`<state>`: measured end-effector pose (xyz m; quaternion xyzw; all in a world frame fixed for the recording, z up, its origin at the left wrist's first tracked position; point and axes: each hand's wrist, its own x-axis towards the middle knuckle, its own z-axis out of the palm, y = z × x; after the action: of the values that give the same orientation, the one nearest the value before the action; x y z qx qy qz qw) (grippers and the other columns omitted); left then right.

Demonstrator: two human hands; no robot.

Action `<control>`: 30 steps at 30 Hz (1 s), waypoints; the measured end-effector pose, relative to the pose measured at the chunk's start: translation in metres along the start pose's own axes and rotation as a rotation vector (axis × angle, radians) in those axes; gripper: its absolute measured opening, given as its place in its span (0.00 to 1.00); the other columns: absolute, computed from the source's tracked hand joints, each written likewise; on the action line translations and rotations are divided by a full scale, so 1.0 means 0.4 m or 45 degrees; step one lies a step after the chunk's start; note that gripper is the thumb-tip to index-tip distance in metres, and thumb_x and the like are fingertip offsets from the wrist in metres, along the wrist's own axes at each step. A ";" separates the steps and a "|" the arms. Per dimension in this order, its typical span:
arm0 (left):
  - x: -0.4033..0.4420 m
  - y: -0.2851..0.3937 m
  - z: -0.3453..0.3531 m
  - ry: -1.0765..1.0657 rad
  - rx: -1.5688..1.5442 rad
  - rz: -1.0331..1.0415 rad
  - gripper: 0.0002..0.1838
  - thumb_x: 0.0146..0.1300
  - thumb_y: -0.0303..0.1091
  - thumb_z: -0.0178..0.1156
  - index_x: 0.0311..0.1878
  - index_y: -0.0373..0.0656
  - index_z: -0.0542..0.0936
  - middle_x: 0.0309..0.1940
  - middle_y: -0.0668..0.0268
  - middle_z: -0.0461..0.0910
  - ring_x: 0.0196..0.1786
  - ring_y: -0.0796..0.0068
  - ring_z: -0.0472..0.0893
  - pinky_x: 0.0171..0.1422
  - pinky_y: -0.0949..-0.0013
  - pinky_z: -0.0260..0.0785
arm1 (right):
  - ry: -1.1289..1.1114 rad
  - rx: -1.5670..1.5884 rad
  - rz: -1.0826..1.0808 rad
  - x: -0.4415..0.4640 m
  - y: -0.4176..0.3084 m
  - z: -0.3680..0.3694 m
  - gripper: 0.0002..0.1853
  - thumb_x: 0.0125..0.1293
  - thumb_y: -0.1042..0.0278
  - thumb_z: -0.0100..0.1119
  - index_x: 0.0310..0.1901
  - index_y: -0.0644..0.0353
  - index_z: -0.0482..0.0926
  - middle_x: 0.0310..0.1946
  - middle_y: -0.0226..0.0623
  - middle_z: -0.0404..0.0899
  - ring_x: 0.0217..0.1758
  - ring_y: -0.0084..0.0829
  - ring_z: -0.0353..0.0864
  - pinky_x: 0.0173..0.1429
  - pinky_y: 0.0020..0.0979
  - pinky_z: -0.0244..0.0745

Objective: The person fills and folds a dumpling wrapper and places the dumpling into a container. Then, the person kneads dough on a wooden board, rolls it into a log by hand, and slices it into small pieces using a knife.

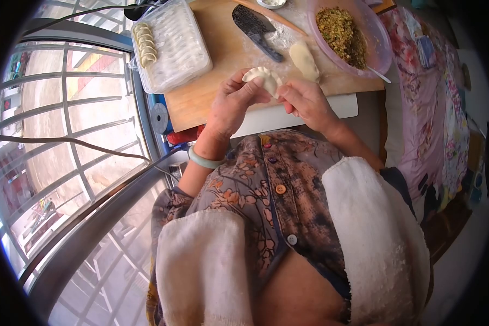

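Observation:
A pale dumpling (262, 77) with a pleated edge is held up between my two hands, over the near part of the wooden board (223, 89). My left hand (234, 100) is closed around its left side, the thumb lying across its front. At the dumpling's right end, my right hand (308, 103) pinches the dough edge with thumb and fingers. Just beyond my right hand, a flat, elongated piece of dough (304, 61) lies on the board. The underside of the dumpling is hidden by my fingers.
A clear plastic tray (176, 49) with a row of dumplings (145, 44) at its left stands beside the window bars. A dark cleaver-like blade (252, 27), a rolling pin (271, 16) and flour lie farther back. At right is a pink bowl (377, 38) of chopped filling (339, 35) with a spoon (379, 75).

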<state>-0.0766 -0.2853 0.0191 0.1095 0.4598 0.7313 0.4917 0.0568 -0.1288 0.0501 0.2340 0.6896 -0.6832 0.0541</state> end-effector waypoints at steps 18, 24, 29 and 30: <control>0.006 -0.011 -0.028 0.108 -0.070 0.058 0.13 0.73 0.32 0.58 0.56 0.37 0.77 0.46 0.57 0.85 0.44 0.69 0.87 0.53 0.68 0.81 | -0.067 -0.032 0.012 0.055 0.016 -0.007 0.22 0.71 0.51 0.61 0.53 0.63 0.79 0.30 0.32 0.80 0.35 0.22 0.78 0.39 0.28 0.75; 0.010 -0.033 -0.031 0.166 0.413 0.255 0.19 0.72 0.30 0.60 0.62 0.33 0.76 0.46 0.64 0.84 0.45 0.79 0.82 0.54 0.74 0.76 | 0.080 -0.652 -0.421 0.124 -0.014 0.047 0.34 0.60 0.55 0.71 0.63 0.63 0.71 0.45 0.53 0.83 0.49 0.48 0.85 0.49 0.40 0.79; -0.026 0.012 -0.029 0.326 0.957 0.278 0.20 0.70 0.33 0.63 0.61 0.33 0.77 0.39 0.57 0.87 0.42 0.75 0.84 0.50 0.71 0.76 | 0.000 -0.788 -0.395 0.164 -0.035 0.081 0.20 0.62 0.66 0.65 0.53 0.66 0.77 0.31 0.54 0.82 0.37 0.50 0.85 0.41 0.43 0.78; -0.031 0.018 -0.030 0.358 1.015 0.300 0.21 0.69 0.34 0.63 0.61 0.33 0.77 0.39 0.54 0.87 0.42 0.72 0.85 0.50 0.70 0.76 | -0.019 -0.702 -0.367 0.178 -0.022 0.087 0.19 0.62 0.68 0.65 0.53 0.66 0.77 0.31 0.53 0.83 0.36 0.47 0.86 0.41 0.41 0.78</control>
<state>-0.0826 -0.3030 0.0217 0.2418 0.7528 0.5557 0.2569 -0.0180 -0.1443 0.0281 0.1054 0.8745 -0.4729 0.0232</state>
